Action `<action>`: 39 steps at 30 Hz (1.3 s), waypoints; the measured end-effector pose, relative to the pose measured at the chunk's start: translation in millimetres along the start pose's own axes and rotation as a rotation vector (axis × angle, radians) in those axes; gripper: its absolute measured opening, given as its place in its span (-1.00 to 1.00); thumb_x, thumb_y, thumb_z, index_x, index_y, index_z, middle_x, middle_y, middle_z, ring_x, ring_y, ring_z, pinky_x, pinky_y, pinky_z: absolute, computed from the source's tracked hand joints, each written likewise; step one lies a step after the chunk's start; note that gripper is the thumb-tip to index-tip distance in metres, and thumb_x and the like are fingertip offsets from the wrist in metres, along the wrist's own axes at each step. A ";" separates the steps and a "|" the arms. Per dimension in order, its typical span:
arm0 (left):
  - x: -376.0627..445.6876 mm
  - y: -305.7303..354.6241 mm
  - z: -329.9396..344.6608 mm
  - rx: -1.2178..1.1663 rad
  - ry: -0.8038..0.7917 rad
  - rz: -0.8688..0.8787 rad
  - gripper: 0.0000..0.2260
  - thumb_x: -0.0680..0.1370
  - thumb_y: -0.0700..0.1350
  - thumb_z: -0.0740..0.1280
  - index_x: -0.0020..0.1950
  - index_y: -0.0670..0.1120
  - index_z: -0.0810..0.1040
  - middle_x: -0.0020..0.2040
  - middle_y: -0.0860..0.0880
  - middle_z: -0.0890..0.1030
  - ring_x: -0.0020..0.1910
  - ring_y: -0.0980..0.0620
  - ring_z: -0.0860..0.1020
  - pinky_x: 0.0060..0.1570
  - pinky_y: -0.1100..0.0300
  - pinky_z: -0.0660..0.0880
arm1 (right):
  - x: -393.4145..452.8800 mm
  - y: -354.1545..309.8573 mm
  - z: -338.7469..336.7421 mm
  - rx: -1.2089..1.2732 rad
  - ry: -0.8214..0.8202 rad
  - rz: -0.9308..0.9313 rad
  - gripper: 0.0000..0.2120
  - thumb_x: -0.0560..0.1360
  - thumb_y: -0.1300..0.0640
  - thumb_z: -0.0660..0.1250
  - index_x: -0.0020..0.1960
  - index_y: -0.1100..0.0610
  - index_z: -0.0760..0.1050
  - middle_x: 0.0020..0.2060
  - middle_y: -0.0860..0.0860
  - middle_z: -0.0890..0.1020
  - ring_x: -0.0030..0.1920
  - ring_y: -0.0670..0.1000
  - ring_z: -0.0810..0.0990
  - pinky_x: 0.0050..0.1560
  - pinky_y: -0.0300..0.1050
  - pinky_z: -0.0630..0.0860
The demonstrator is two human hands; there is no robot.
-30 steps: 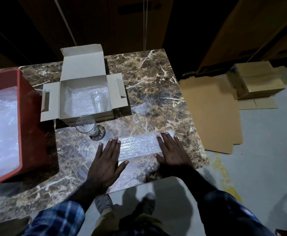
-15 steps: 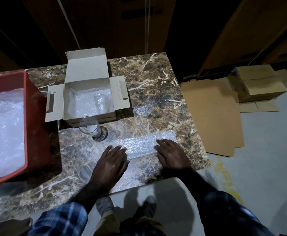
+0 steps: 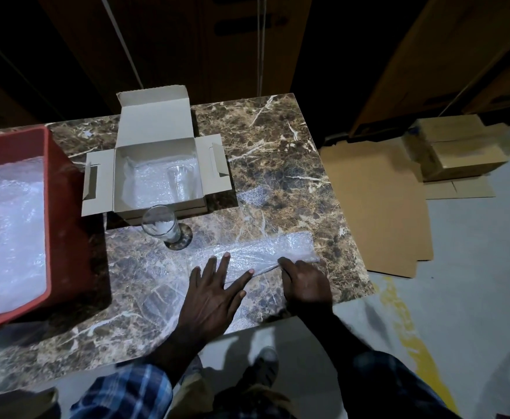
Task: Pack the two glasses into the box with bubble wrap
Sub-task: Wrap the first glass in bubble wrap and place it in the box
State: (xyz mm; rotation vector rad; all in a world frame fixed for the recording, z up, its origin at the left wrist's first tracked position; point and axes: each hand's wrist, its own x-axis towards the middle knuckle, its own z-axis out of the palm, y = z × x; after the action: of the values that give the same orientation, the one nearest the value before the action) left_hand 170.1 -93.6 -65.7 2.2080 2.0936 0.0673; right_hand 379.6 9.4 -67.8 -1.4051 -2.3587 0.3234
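here, a crinkly, translucent strip of bubble wrap (image 3: 266,252) is lying on the veined brown marble table (image 3: 278,164), just beside a clear, round glass (image 3: 161,226) standing upright in front of the open cardboard box (image 3: 157,170). a second glass (image 3: 181,181) is lying inside on a bubble lining. the left hand (image 3: 214,297) is pressing flat, fingers spread wide, while the right hand (image 3: 306,282) is curling its fingers, pinching the strip's near edge.

We saw dim scene, overhead light on marble table (image 3: 278,164), glare on red crate (image 3: 60,207) contents, dark background, wide-angle bending at edges.
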 end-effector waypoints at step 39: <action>31.2 15.8 -22.1 -0.270 -0.149 0.094 -0.44 0.51 0.00 0.12 0.54 0.10 0.26 0.58 -0.01 0.24 0.46 -0.03 0.27 0.20 -0.03 0.33 | 21.0 -69.7 0.7 0.539 0.259 0.586 -0.84 0.48 0.00 0.33 -0.23 0.02 0.43 -0.27 -0.08 0.55 -0.23 0.01 0.56 -0.18 -0.07 0.50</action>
State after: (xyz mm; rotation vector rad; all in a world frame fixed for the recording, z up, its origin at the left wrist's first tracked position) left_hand 185.2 -62.3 -43.2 2.0804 1.7870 0.1757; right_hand 315.0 -5.2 -37.8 -1.6897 -1.4596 0.8058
